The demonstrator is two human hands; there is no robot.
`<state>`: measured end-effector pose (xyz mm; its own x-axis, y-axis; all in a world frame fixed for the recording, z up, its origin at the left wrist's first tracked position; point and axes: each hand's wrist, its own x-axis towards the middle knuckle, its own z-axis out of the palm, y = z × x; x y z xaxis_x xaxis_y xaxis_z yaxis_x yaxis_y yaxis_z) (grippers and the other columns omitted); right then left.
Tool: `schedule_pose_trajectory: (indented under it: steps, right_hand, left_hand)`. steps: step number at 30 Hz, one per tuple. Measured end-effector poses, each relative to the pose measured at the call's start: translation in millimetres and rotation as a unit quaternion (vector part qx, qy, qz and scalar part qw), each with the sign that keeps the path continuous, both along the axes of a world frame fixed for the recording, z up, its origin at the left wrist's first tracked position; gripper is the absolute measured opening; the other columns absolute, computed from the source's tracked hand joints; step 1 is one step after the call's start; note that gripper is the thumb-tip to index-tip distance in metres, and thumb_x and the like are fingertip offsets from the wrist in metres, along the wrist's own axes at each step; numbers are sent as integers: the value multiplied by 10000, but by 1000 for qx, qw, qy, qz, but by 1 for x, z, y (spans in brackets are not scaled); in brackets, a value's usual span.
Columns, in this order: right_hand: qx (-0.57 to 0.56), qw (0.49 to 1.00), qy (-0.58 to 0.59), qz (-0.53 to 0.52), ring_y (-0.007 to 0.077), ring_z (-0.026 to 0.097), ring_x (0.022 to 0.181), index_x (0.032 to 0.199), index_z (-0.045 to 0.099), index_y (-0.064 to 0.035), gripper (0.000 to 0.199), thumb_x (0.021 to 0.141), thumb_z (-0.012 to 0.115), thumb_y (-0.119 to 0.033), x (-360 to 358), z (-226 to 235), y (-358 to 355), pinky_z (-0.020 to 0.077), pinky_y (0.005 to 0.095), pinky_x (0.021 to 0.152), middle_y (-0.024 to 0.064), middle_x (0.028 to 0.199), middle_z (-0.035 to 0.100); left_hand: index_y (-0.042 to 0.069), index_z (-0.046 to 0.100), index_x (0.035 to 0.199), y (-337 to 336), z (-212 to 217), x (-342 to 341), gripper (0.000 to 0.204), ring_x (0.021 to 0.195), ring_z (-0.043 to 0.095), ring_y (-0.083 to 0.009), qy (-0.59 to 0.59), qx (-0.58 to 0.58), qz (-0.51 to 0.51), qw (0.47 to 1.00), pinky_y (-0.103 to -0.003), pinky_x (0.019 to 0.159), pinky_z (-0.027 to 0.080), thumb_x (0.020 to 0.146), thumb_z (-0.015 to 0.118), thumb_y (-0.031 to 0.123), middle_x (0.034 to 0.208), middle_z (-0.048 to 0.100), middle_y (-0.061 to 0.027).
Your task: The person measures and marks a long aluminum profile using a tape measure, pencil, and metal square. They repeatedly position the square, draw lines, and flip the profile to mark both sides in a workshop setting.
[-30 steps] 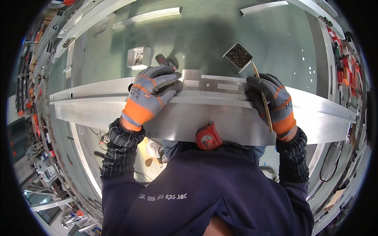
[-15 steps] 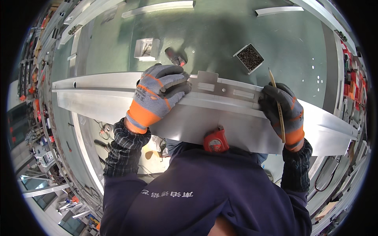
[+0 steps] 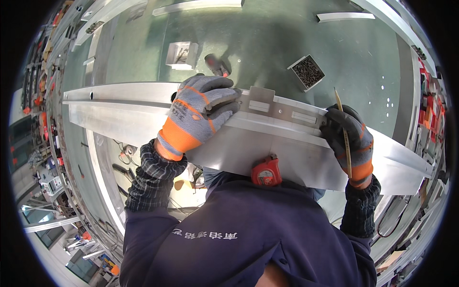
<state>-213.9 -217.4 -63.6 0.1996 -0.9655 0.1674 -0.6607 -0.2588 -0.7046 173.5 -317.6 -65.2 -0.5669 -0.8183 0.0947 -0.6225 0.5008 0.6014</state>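
Pencil [image 3: 345, 131] gripped in my right hand [image 3: 358, 141] has shifted away from the box of dark bits [image 3: 307, 72]. Green bench [image 3: 354, 67] spreads past the far edge of the metal profile [image 3: 229, 153]; long axis left-right under both hands, right end nearer me. Left hand [image 3: 193, 110] bent over it, can't tell if gripping. Red tape measure [image 3: 266, 172] at near edge.
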Motion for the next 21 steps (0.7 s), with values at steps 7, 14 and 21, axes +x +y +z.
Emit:
schedule_pose_trajectory:
  steps: [7,14,21]
  right_hand:
    - [5,1000,24,1,297,776,1082,1285,761,-47,450,866,887,59,2,5,-1,625,384,963,157,1238,776]
    - [-25,1000,8,-15,352,726,1028,1216,781,-48,415,826,912,2,8,5,-4,606,450,927,136,1050,778]
    - [-3,1000,18,1,305,774,1088,1266,759,-37,451,849,877,87,2,2,-3,625,392,966,158,1248,773]
  left_hand:
    - [94,838,1226,-1,2,0,372,1166,705,-346,0,-18,-18,1000,-476,1017,575,856,854,77,1280,775,-102]
    - [91,834,1219,-2,3,0,365,1171,702,-351,0,-16,-23,1000,-477,1016,577,856,854,68,1289,771,-103]
    - [110,786,1308,14,20,-11,517,1208,684,-412,-2,-107,-9,994,-516,1022,571,806,897,168,1361,719,-162]
